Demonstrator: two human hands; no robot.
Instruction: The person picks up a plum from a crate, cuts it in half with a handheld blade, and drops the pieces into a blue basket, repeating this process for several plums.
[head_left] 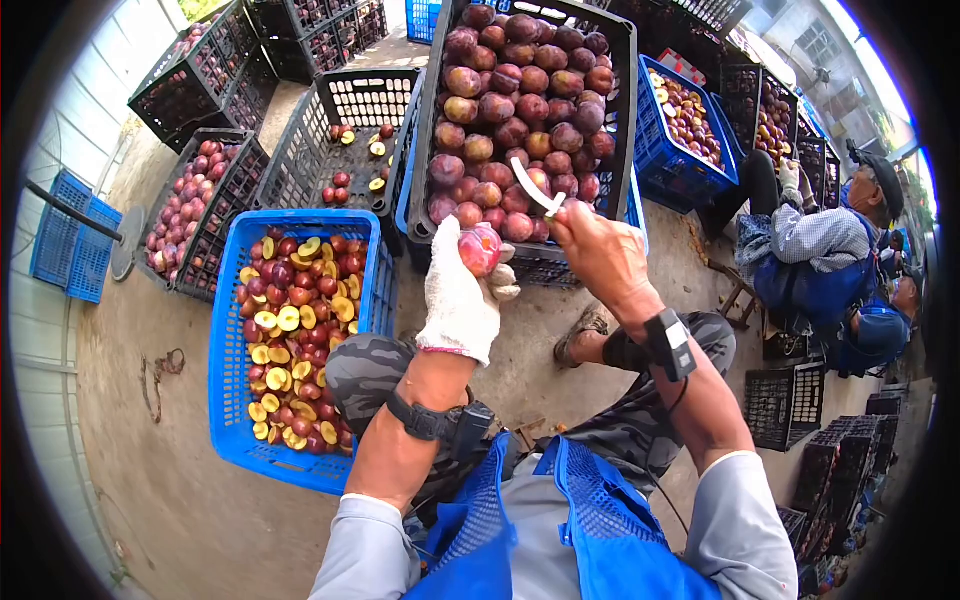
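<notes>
In the middle, my left hand [462, 300], in a white glove, holds a red plum [480, 250] between thumb and fingers. My bare right hand [602, 250] grips a knife by its handle. The knife's pale curved blade [530, 185] points up and left, apart from the plum, over a black crate [627, 120] heaped with whole plums [520, 110]. To the left of my left arm is a blue crate [228, 340] filled with plums, many cut in half with yellow flesh [288, 318] showing.
A black crate [290, 150] with a few plums stands behind the blue one. Further left are a crate of plums [195, 205] and stacked blue crates [75, 235]. At right are a blue crate [665, 165] of cut plums and two people seated [825, 240].
</notes>
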